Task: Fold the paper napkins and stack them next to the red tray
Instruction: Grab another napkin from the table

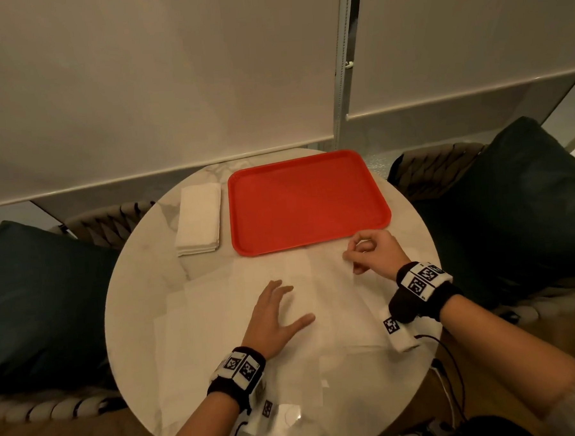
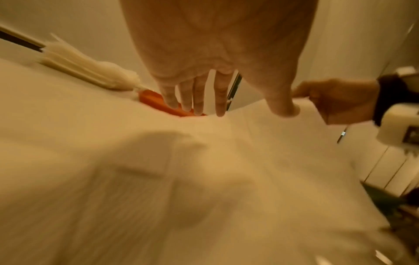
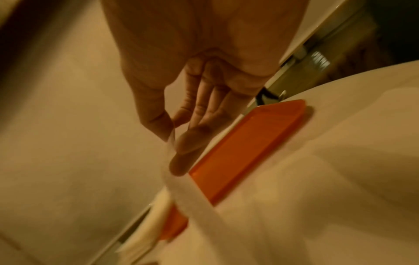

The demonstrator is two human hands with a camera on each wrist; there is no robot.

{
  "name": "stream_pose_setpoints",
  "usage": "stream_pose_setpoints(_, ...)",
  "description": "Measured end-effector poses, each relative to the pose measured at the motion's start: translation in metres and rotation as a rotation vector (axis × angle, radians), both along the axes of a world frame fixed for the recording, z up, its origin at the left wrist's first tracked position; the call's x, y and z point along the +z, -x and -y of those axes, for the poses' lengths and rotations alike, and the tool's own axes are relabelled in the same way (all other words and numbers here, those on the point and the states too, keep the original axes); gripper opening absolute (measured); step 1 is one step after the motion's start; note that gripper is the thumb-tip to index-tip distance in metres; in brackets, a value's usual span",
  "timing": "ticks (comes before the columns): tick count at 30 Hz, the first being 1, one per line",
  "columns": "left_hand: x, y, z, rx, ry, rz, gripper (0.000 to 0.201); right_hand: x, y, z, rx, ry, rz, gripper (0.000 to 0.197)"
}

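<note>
Several white paper napkins (image 1: 330, 302) lie spread flat and overlapping on the round marble table (image 1: 142, 275). My left hand (image 1: 274, 315) rests flat on them, fingers straight and spread. My right hand (image 1: 368, 253) pinches the far right corner of the top napkin (image 3: 172, 143) between thumb and forefinger, lifting it just in front of the red tray (image 1: 308, 200). A stack of folded napkins (image 1: 199, 219) sits to the left of the tray. In the left wrist view my left hand's fingers (image 2: 199, 100) point toward the red tray (image 2: 158, 102), and my right hand (image 2: 335, 102) holds the napkin's edge.
Dark green cushions (image 1: 40, 297) on woven chairs flank the table left and right. Cream roller blinds (image 1: 172, 74) hang behind it. The tray (image 3: 244, 148) holds nothing. Cables from the wrist cameras trail over the table's near right edge (image 1: 446, 359).
</note>
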State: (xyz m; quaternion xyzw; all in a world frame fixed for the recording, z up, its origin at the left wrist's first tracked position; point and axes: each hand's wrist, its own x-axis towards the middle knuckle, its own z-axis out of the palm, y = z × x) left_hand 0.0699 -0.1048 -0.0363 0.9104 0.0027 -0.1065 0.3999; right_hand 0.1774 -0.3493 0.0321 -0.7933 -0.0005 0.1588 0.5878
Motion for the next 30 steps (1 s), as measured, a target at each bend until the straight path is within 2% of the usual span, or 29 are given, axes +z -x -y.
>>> stream_pose_setpoints(4,0.057,-0.009,0.019,0.059,0.420,-0.077,0.089,0.029,0.010,-0.032,0.091,-0.132,0.010,0.011)
stream_pose_setpoints(6,0.075,-0.013,0.028,0.054,0.518,-0.120,0.095,0.040,0.014,-0.053,0.140,-0.181,0.016,0.013)
stream_pose_setpoints(10,0.083,-0.018,0.030,0.158,0.518,-0.007,0.083,0.056,0.020,-0.083,0.280,-0.259,0.033,0.014)
stream_pose_setpoints(12,0.086,-0.016,0.024,0.247,0.574,0.015,0.081,0.062,0.020,-0.089,0.278,-0.294,0.044,0.009)
stream_pose_setpoints(15,0.097,-0.009,0.009,0.382,0.692,0.010,0.071,0.059,0.015,-0.080,0.089,-0.309,0.079,0.018)
stream_pose_setpoints(17,0.102,-0.005,-0.008,0.452,0.742,0.006,0.060,0.048,0.011,-0.068,-0.040,-0.206,0.138,0.020)
stream_pose_setpoints(19,0.107,-0.002,-0.027,0.491,0.805,0.009,0.053,0.038,0.010,-0.058,-0.085,-0.126,0.150,0.018)
stream_pose_setpoints(21,0.113,0.001,-0.041,0.522,0.838,0.028,0.050,0.036,0.017,-0.058,-0.043,-0.145,0.080,0.017)
stream_pose_setpoints(24,0.125,0.004,-0.051,0.501,0.759,0.109,0.045,0.041,0.038,-0.076,0.171,-0.197,-0.002,0.022)
stream_pose_setpoints(27,0.130,0.003,-0.048,0.423,0.670,0.162,0.037,0.041,0.056,-0.108,0.351,-0.198,-0.057,0.041)
stream_pose_setpoints(29,0.134,0.002,-0.041,0.337,0.700,0.080,0.039,0.042,0.061,-0.128,0.371,-0.220,-0.096,0.051)
stream_pose_setpoints(30,0.137,0.002,-0.038,0.287,0.770,-0.011,0.044,0.043,0.062,-0.135,0.363,-0.232,-0.104,0.048)
